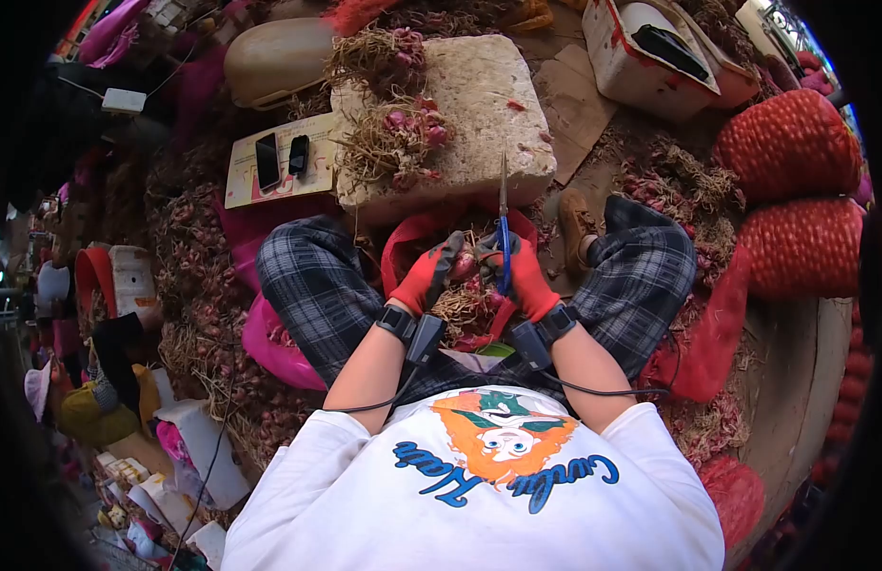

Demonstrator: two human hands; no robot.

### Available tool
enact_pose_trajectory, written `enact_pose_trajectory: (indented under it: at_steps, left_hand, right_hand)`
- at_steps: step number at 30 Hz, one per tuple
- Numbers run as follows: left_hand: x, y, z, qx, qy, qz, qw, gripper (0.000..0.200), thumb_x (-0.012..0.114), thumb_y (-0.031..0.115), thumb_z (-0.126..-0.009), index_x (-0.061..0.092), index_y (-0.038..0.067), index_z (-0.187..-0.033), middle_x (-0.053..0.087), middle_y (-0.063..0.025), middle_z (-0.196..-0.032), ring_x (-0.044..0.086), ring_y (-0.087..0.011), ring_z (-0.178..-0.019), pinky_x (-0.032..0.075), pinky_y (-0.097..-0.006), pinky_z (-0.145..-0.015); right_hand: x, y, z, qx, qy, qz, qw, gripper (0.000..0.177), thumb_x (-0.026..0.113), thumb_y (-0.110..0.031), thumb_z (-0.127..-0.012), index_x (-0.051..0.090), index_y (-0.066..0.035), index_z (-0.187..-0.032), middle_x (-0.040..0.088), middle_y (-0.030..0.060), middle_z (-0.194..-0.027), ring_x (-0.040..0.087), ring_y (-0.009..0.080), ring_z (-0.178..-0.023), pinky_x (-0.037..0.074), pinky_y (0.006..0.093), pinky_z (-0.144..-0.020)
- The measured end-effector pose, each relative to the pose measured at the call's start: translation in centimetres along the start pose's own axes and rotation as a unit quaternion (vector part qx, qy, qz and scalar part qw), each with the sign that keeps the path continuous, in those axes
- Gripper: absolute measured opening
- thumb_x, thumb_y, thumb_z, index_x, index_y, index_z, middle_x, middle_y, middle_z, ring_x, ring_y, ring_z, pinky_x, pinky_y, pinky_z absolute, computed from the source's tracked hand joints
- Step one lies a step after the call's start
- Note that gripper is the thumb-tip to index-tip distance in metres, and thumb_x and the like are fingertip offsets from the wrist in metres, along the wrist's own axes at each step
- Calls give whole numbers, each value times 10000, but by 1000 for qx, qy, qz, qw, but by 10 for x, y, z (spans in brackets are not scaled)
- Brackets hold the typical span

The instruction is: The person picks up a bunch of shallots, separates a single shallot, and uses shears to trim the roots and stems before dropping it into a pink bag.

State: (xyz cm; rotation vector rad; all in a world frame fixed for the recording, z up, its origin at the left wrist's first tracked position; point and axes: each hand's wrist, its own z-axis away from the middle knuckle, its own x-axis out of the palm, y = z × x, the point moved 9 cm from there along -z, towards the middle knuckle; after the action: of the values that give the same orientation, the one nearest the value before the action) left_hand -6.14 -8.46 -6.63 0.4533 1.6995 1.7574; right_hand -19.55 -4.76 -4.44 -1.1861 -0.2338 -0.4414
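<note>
My left hand point(433, 270), in a red and grey work glove, is closed round a small bunch of shallots point(465, 264) over my lap. Blue-handled scissors point(504, 249) are in my gloved right hand point(527, 274), their long blades pointing away from me. The shallots lie between the two hands, just left of the scissor handles. Dry stalks and roots point(463, 309) fill the space below my hands, between my knees. Ahead stands a worn foam block point(498, 76) with bunches of dried shallots point(403, 133) along its left side.
Left of the block, a phone point(267, 160) and a smaller black device point(299, 154) rest on a carton point(236, 186). Loose shallots point(188, 276) cover the floor at left. Full red mesh sacks point(793, 147) are stacked at right, below a foam box point(641, 81).
</note>
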Motion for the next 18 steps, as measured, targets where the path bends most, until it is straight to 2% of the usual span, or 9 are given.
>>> enact_pose_trajectory:
  at_steps: [3, 5, 7, 8, 9, 10, 12, 14, 18]
  left_hand:
    - [0, -8, 6, -65, -2, 138, 988, 334, 428, 369, -979, 564, 80, -1078, 576, -45, -870, 506, -159, -742, 447, -289, -673]
    - [13, -12, 5, -82, -64, 338, 935, 402, 397, 440, -983, 591, 89, -1016, 574, -23, -852, 492, -119, -730, 434, -258, -659]
    - [23, 6, -3, -37, -162, 617, 769, 400, 414, 467, -968, 590, 108, -989, 583, -20, -860, 519, -113, -739, 446, -250, -665]
    - [18, -24, -3, -127, -35, 579, 804, 391, 429, 476, -958, 591, 121, -977, 585, -10, -839, 523, -108, -717, 445, -243, -641]
    - [8, 5, 5, -212, 93, 526, 818, 382, 443, 485, -949, 591, 133, -966, 587, 0, -817, 526, -102, -695, 444, -235, -618]
    - [-5, 13, 21, -293, 218, 460, 810, 373, 458, 494, -940, 591, 146, -954, 588, 10, -796, 530, -97, -673, 443, -228, -594]
    - [-13, -6, 12, -252, 187, 516, 797, 378, 466, 512, -928, 597, 159, -960, 600, 25, -790, 544, -93, -660, 431, -233, -543]
    - [-22, -3, 14, -242, 217, 534, 780, 384, 465, 517, -926, 599, 159, -956, 619, 30, -814, 560, -92, -663, 404, -232, -464]
    - [-30, -8, 16, -240, 252, 516, 783, 405, 471, 513, -926, 605, 137, -988, 631, 13, -855, 578, -110, -708, 445, -262, -522]
  right_hand:
    - [11, -3, 1, -37, -10, 51, 998, 208, 664, -32, -783, 599, -22, -980, 649, 41, -859, 607, 109, -659, 511, 252, -567]
    - [18, -8, 7, -53, -10, 73, 996, 228, 666, -46, -788, 599, -24, -1005, 647, 26, -872, 599, 92, -687, 503, 238, -580]
    - [19, -8, 10, -32, -13, 93, 995, 258, 674, -90, -795, 594, -32, -1034, 646, 32, -897, 605, 110, -720, 502, 254, -608]
    - [14, -5, 10, -4, -16, 101, 995, 280, 680, -126, -799, 590, -39, -1050, 646, 46, -917, 615, 137, -740, 506, 276, -630]
    - [9, -4, 9, 24, -20, 110, 993, 305, 687, -162, -803, 585, -46, -1066, 647, 61, -936, 625, 163, -759, 509, 298, -651]
    - [6, -20, 14, -53, -9, 268, 962, 342, 688, -227, -802, 579, -53, -1076, 637, 82, -957, 624, 202, -788, 506, 325, -677]
    - [14, -51, 37, -204, 13, 553, 808, 432, 692, -356, -799, 566, -68, -1096, 618, 125, -999, 623, 279, -846, 500, 380, -727]
    - [20, -58, 51, -163, 4, 596, 786, 500, 674, -453, -786, 562, -73, -1091, 592, 153, -1021, 599, 329, -892, 486, 416, -761]
    - [21, -52, 62, -132, 3, 636, 760, 555, 652, -536, -773, 563, -75, -1068, 590, 149, -1001, 600, 335, -911, 481, 421, -773]
